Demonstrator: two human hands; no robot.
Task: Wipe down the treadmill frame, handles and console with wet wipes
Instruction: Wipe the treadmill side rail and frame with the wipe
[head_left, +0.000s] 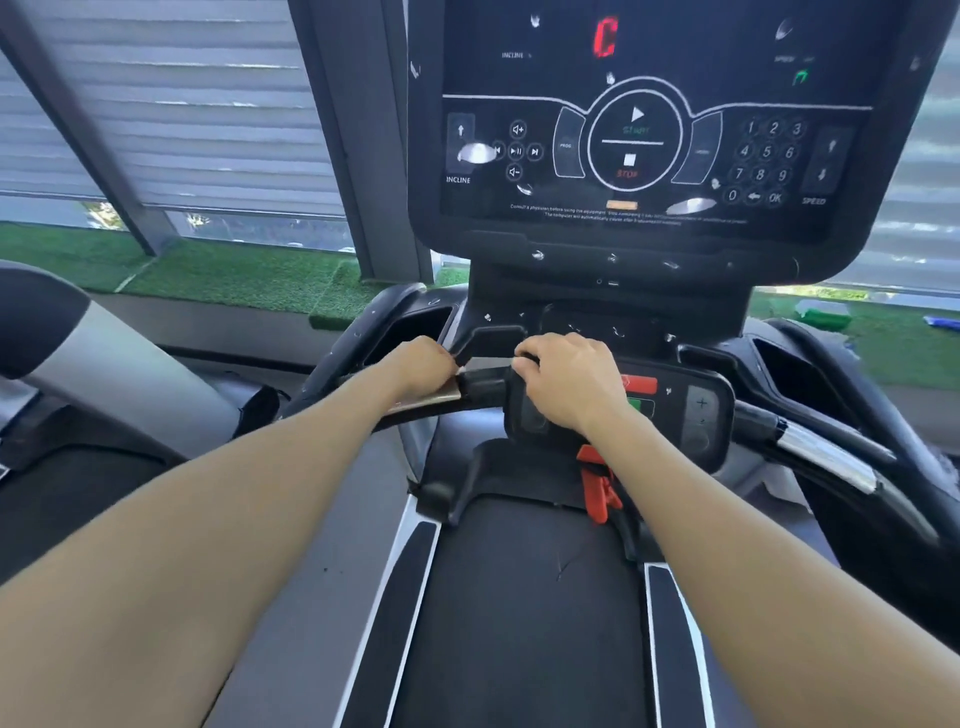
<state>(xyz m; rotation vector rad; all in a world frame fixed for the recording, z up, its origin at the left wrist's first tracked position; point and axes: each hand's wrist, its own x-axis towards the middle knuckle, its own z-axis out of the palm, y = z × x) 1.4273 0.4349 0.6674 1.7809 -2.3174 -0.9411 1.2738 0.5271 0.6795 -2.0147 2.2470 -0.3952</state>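
Note:
The treadmill console (649, 130) stands ahead, its dark panel dotted with pale smears and droplets. Below it runs the front handlebar (826, 457) with a black control pad (701, 410) in the middle. My left hand (423, 364) curls over the bar's left part, above a metal grip plate (431, 399). My right hand (566, 382) lies on the pad's left half, fingers curled over its top edge. A pale grey strip (485, 362) shows between the hands; I cannot tell whether it is a wipe.
A red safety clip (597, 486) hangs under the pad above the black belt (524, 623). A green pack (826, 317) and a blue item (943, 323) lie on the artificial-grass ledge at right. Another machine (78, 353) stands at left.

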